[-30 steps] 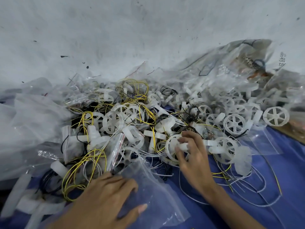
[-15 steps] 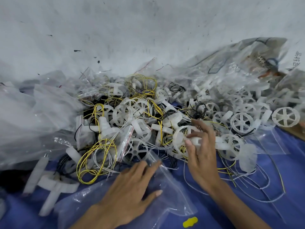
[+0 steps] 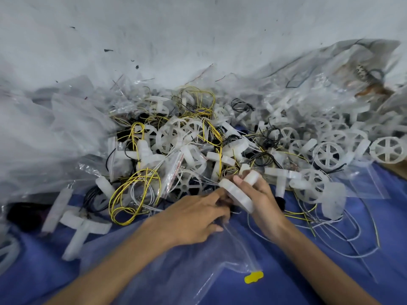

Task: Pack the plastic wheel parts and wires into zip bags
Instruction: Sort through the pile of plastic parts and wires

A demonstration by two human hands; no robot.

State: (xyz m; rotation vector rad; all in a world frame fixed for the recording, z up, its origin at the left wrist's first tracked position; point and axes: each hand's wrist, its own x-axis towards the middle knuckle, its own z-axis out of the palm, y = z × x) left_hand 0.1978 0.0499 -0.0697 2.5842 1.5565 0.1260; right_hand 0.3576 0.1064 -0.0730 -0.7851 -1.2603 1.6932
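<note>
I had my right hand (image 3: 261,200) closed around a white plastic wheel part (image 3: 239,195), fingers curled over its rim, the part tilted and held just above the mouth of a clear zip bag (image 3: 198,267). My left hand (image 3: 193,219) lay touching the right, fingers pinched on the bag's upper edge; how firmly, I could not tell through the blur. The bag spread toward me beneath both wrists on the blue surface (image 3: 330,282), a small yellow tag (image 3: 253,278) beside its corner. Beyond my hands sat the heap of wheel parts (image 3: 328,155), tangled with yellow wires (image 3: 134,194). White wires (image 3: 343,236) trailed to the right of my right wrist, and a cross-shaped part (image 3: 82,227) lay left of my left forearm.
</note>
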